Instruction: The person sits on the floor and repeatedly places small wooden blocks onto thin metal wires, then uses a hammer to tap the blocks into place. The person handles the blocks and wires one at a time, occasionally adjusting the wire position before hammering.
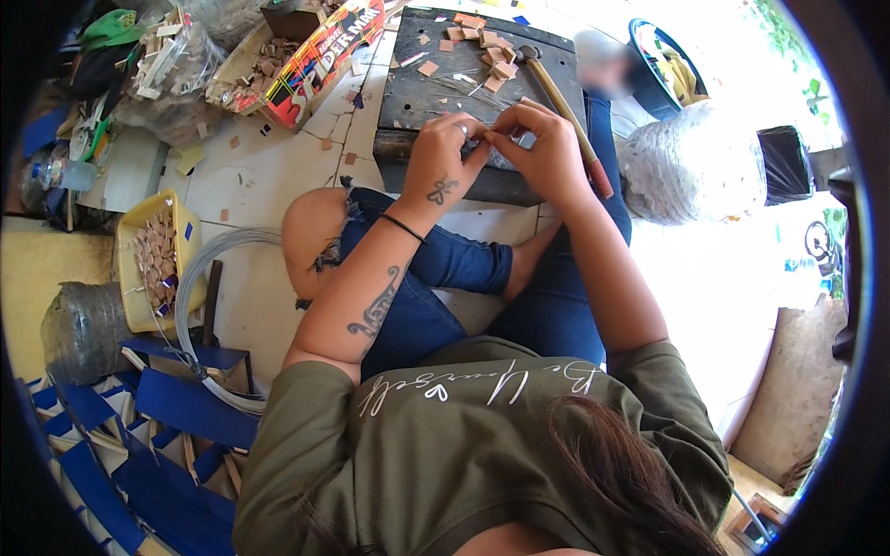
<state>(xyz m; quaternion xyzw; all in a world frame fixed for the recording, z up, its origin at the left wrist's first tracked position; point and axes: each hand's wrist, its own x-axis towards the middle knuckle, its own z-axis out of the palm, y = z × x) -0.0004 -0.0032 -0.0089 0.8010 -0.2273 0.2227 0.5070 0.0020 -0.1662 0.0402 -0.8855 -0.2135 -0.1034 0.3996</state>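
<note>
Over the near edge of a low dark wooden work block (393,88), my left hand (447,146) and my right hand (540,148) meet at the fingertips. Both are closed in a pinch; whatever lies between the fingers is too small to make out. A clear plastic bag (502,159) shows beneath them. Just right of my right hand lies a hammer (556,95) with a wooden handle, reddish at its end. Small square wood pieces (493,57) are heaped toward the block's far side. Thin wire lengths (451,92) lie between that heap and my hands.
A yellow tub (136,315) of wood pieces stands left, beside a coil of grey wire (197,266). Blue-and-wood parts (158,463) pile at lower left. A printed box (306,79) of wood pieces is far left. A dark tub (640,46) and a plastic-wrapped bundle (691,162) stand right.
</note>
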